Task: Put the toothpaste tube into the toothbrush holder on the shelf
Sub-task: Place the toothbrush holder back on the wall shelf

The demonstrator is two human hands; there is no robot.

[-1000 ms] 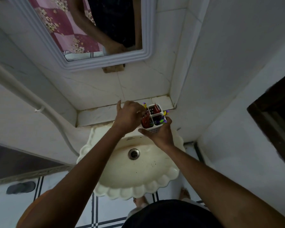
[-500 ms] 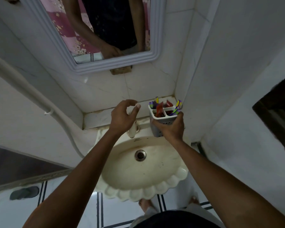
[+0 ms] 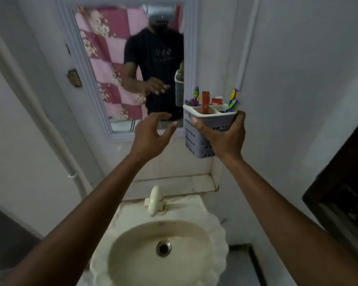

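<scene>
Washroom corner: holder held aloft in right hand, left hand empty.

Wall mirror [image 3: 132, 69], far left, reflecting a person in a dark shirt before a pink checked cloth. Cream scalloped basin [image 3: 159, 252], near centre, with cream tap [image 3: 155, 201] at its far rim; bare tiled shelf [image 3: 174, 185] just beyond the tap. Grey perforated toothbrush holder [image 3: 196, 139], upright, raised well above the shelf, right of the mirror. Right hand [image 3: 223, 137] wrapped around the holder, thumb across its front face. Left hand [image 3: 151, 135] spread, fingers curled, holding nothing, just left of the holder. Red toothpaste tube [image 3: 205, 102] standing in the holder's near-left compartment. Coloured toothbrushes [image 3: 234, 100] in the other compartments.
</scene>
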